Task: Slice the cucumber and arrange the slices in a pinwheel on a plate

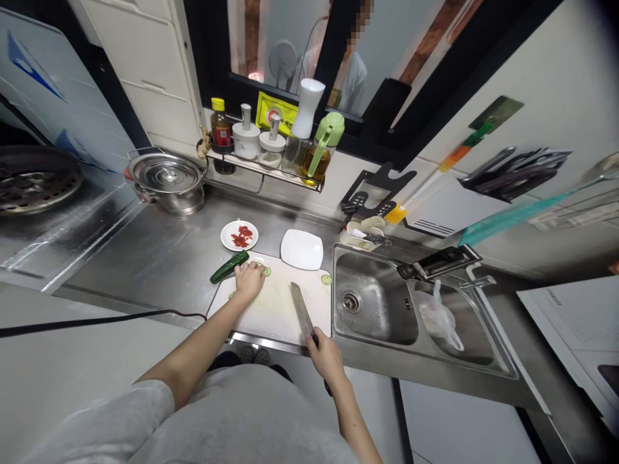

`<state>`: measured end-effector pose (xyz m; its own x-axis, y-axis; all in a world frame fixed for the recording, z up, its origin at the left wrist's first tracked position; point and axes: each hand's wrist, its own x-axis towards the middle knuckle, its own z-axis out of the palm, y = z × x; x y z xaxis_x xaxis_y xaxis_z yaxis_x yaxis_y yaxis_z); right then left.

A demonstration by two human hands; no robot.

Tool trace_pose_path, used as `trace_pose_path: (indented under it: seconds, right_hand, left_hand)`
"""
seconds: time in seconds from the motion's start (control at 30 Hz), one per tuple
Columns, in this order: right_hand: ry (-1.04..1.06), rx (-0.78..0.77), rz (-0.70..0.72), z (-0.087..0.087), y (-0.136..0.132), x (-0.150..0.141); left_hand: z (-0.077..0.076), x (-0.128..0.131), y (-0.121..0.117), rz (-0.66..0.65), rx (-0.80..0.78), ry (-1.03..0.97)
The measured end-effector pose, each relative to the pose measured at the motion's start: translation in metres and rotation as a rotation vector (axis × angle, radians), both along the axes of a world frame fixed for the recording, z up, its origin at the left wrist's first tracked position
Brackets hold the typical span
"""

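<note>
My right hand (325,356) grips the dark handle of a kitchen knife (302,310). Its blade slants up and left over the white cutting board (285,317). On the board's upper left, my left hand (249,281) is closed, its fingertips on a pale green cucumber slice (267,272); the fingers partly cover what lies under them. A dark green cucumber (229,267) lies just left of that hand, across the board's edge. Another cucumber slice (326,280) rests at the board's upper right corner.
Behind the board stand a small plate with chopped red pieces (242,236) and a white square plate (302,249). A steel sink (374,303) adjoins it on the right. Farther left are a lidded pot (169,183) and a stove (36,180). A condiment rack (265,171) hangs above.
</note>
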<state>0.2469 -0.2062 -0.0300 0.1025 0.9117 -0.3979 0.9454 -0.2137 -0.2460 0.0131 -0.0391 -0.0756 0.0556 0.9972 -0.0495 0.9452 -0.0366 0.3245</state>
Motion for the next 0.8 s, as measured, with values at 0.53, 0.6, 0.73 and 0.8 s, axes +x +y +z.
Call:
trace_pose_path:
  seconds: [0.53, 0.6, 0.73, 0.8]
  right_hand:
    - [0.041, -0.002, 0.008, -0.0055, 0.0008, 0.0055]
    - [0.042, -0.001, 0.002, -0.0057, 0.0005, 0.006]
    - [0.042, 0.0, 0.0, -0.0062, -0.0001, 0.0062]
    - [0.036, 0.001, 0.002, -0.0065, -0.0004, 0.0059]
  left_hand:
    - [0.0029, 0.0065, 0.0092, 0.005, -0.041, 0.02]
    - [0.0041, 0.0075, 0.0098, -0.017, -0.023, 0.028]
    - [0.0053, 0.0085, 0.0093, -0.05, 0.027, 0.026]
    - [0.0048, 0.0088, 0.0085, -0.048, 0.04, 0.018]
